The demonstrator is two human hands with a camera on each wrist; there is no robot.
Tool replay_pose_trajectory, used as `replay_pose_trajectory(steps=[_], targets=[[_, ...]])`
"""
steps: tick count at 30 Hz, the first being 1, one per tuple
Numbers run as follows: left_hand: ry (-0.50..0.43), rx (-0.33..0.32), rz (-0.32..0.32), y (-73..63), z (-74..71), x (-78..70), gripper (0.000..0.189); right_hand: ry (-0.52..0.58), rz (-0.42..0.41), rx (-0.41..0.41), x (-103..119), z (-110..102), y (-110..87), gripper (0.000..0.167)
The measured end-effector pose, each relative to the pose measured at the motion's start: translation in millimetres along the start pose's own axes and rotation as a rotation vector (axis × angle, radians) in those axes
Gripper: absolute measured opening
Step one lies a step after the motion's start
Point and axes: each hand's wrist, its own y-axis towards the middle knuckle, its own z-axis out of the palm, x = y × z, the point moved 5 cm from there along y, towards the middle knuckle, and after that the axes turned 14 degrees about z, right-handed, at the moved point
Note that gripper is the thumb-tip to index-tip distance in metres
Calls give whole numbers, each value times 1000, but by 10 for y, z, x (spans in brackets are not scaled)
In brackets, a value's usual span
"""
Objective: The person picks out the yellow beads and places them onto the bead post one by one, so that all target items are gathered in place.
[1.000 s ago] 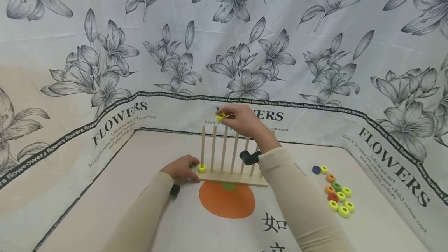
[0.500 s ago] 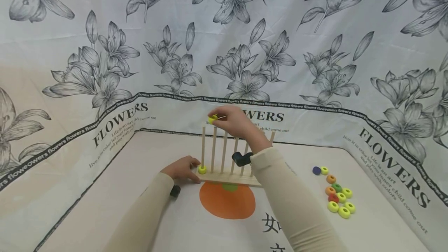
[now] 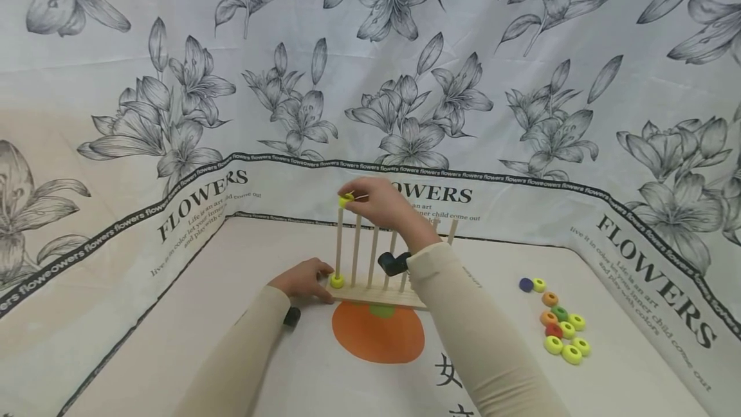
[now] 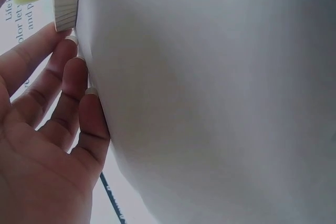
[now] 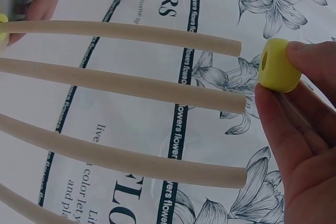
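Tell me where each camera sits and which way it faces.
On the head: faces forward and down at the peg rack; sleeves, left hand and right hand show.
On the left wrist: faces the rack's end; left hand shows.
On the right wrist: faces the pegs; right hand shows, left partly.
Head and right wrist share the pinched yellow bead.

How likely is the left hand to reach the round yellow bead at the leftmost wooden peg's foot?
Probably yes: the left hand holds the end of the pale wooden base beside the round yellow bead, with nothing visible between.
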Motion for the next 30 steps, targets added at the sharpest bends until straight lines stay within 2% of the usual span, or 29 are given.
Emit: replay_pose_trajectory(steps=[13,30], targets=[[-1,5,-29,-12,14,-12,70,-22,37,19,-12,112,56,31],[0,14,-24,-27,-5,-42,70,-52,42,41,9,154,50,30]])
